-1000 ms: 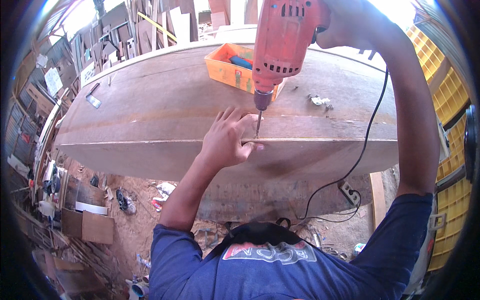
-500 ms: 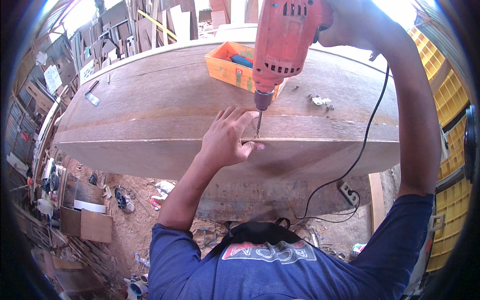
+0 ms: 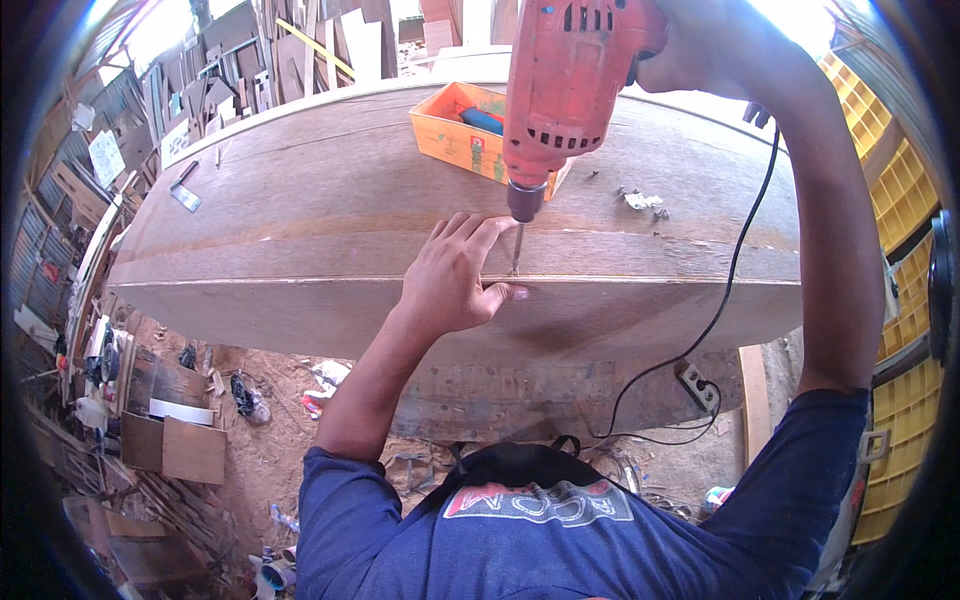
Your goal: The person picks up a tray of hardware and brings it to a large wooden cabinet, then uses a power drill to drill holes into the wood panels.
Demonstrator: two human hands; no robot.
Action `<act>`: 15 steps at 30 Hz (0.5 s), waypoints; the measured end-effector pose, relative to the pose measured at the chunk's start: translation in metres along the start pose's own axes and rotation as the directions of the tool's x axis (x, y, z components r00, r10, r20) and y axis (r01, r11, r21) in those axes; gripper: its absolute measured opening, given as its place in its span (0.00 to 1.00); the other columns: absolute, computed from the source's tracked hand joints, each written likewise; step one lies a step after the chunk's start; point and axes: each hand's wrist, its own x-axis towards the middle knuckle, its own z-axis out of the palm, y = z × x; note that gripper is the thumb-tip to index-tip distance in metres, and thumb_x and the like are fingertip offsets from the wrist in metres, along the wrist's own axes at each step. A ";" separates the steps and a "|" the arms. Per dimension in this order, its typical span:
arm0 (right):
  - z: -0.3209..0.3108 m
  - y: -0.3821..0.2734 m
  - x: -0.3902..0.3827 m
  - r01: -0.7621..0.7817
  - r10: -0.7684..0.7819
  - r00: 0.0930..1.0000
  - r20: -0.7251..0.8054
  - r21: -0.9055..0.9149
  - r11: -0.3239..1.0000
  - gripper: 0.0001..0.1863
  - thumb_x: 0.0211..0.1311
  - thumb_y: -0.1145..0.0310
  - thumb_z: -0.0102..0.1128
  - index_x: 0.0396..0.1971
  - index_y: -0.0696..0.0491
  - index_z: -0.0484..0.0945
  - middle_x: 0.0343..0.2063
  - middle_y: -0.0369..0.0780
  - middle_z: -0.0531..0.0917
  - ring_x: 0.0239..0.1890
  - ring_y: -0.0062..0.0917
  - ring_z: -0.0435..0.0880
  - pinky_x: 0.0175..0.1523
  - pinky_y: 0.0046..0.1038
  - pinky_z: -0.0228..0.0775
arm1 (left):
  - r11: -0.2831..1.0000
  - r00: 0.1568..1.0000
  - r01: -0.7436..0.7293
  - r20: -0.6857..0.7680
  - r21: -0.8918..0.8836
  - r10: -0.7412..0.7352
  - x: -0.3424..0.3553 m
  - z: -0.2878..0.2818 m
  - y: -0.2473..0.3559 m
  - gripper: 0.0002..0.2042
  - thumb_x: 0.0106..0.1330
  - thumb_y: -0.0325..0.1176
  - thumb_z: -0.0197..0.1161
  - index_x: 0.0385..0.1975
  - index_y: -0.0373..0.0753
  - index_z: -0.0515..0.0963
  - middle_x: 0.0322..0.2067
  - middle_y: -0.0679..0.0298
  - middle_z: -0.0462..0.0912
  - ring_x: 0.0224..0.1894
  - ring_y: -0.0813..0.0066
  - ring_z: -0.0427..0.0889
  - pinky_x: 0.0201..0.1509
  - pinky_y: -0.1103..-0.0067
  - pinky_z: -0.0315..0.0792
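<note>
My right hand (image 3: 708, 48) is wrapped round the grip of a red electric drill (image 3: 565, 85), held nose down over the wood. Its long thin bit (image 3: 517, 250) reaches down to the near top edge of a large wooden panel box (image 3: 330, 245). Beside the bit, my left hand (image 3: 455, 270) clasps that edge, fingers on the top face and thumb against the front face. The bit's tip meets the wood just right of the left thumb and forefinger; exactly what lies under it is too small to make out.
An orange open box (image 3: 450, 140) with a blue item stands behind the drill. Small screws and a white scrap (image 3: 640, 202) lie right of it. A try square (image 3: 185, 198) rests far left. The black cord (image 3: 735, 290) hangs to a power strip (image 3: 697, 385). Wood offcuts (image 3: 195, 450) clutter the floor.
The drill has shifted very slightly left and down, with its bit still at the panel's edge. My left hand stays in the same place.
</note>
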 end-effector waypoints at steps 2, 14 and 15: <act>-0.003 0.001 0.000 -0.022 0.022 1.000 0.008 0.012 1.000 0.34 0.50 0.70 0.78 0.59 0.55 0.75 0.52 0.45 0.82 0.55 0.36 0.81 0.61 0.34 0.74 | 1.000 1.000 0.005 0.013 -0.010 -0.004 0.002 0.000 0.003 0.37 0.52 0.44 0.79 0.61 0.34 0.73 0.52 0.55 0.80 0.59 0.55 0.76 0.66 0.64 0.69; 0.009 0.004 0.003 0.189 -0.187 0.982 -0.029 0.172 0.967 0.31 0.47 0.79 0.73 0.56 0.54 0.78 0.49 0.45 0.84 0.53 0.36 0.83 0.57 0.33 0.76 | 1.000 1.000 -0.003 0.005 -0.008 0.003 0.002 0.001 0.001 0.36 0.51 0.44 0.80 0.58 0.32 0.73 0.50 0.54 0.80 0.57 0.55 0.77 0.64 0.64 0.69; 0.004 -0.003 0.001 0.111 -0.113 0.994 0.012 0.119 0.987 0.31 0.48 0.79 0.73 0.56 0.54 0.77 0.49 0.45 0.84 0.53 0.36 0.83 0.58 0.34 0.76 | 1.000 1.000 -0.001 0.005 -0.010 0.002 0.002 0.001 0.002 0.36 0.51 0.44 0.80 0.58 0.32 0.73 0.50 0.54 0.80 0.57 0.55 0.77 0.64 0.64 0.69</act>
